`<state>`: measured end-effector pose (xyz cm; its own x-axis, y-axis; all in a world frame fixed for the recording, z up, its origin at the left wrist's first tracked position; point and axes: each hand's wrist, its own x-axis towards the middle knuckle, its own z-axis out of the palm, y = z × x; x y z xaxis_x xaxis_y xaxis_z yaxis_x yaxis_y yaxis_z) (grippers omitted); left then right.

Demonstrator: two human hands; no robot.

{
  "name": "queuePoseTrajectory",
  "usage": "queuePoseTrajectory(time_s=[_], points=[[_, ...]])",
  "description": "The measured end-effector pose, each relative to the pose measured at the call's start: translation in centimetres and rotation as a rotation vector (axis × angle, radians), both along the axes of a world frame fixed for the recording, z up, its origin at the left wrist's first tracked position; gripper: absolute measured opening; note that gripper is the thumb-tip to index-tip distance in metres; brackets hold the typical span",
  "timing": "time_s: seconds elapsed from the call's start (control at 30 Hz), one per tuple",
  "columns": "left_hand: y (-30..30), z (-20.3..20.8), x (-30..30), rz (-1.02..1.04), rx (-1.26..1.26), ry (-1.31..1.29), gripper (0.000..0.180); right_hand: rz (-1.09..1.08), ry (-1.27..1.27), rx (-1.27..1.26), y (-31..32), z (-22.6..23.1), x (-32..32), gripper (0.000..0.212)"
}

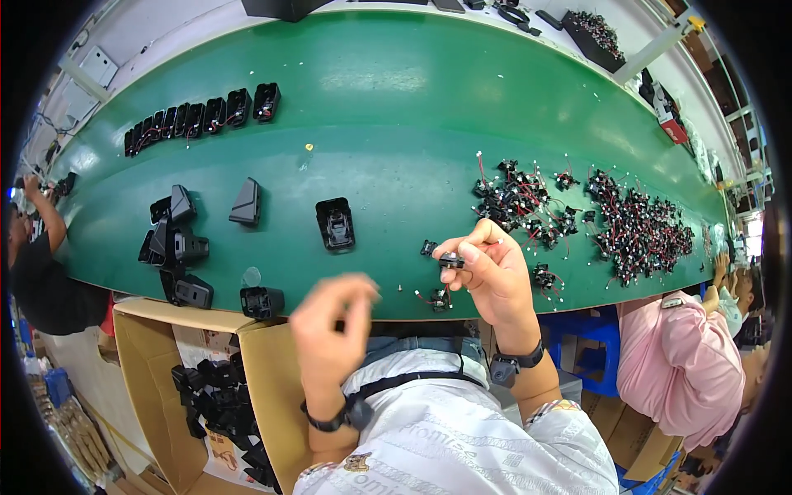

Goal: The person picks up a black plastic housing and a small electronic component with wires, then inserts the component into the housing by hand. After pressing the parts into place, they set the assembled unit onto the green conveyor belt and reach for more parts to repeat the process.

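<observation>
My right hand (495, 276) is closed in a pinch on a small black component (451, 261), held just above the near edge of the green table. A bit of wire with a light tip shows by its fingers. My left hand (334, 318), smeared by motion, is over the table's near edge, and I cannot make out anything in it. Beyond it an open black housing (335, 224) lies with its hollow side up. Close to my right hand lie a small black part (428, 247) and a wired component (440, 299).
Two heaps of wired components (635, 227) spread over the right. A row of filled housings (202, 115) runs along the far left, with loose black housings (181, 243) nearer. A cardboard box (276, 392) of black parts stands below the edge. Other people sit at both ends.
</observation>
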<state>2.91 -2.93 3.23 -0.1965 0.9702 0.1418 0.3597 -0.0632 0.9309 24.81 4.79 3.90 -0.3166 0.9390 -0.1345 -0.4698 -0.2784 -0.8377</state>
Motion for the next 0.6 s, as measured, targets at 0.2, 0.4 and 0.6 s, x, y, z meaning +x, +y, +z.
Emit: queuePoseTrajectory(time_s=[0.2, 0.4, 0.6], points=[[3.4, 1.0, 1.0, -0.238, 0.021, -0.195, 0.043, -0.168, -0.307, 0.337, -2.1, 0.0, -2.0, 0.01], [3.0, -1.7, 2.6, -0.222, 0.084, -0.524, 0.021, -0.205, -0.618, 0.752, -2.3, -0.2, -1.7, 0.018], [3.2, -2.0, 2.1, -0.253, 0.033, -0.697, 0.022, -0.094, -0.79, 0.768, -2.1, 1.2, -1.0, 0.025]])
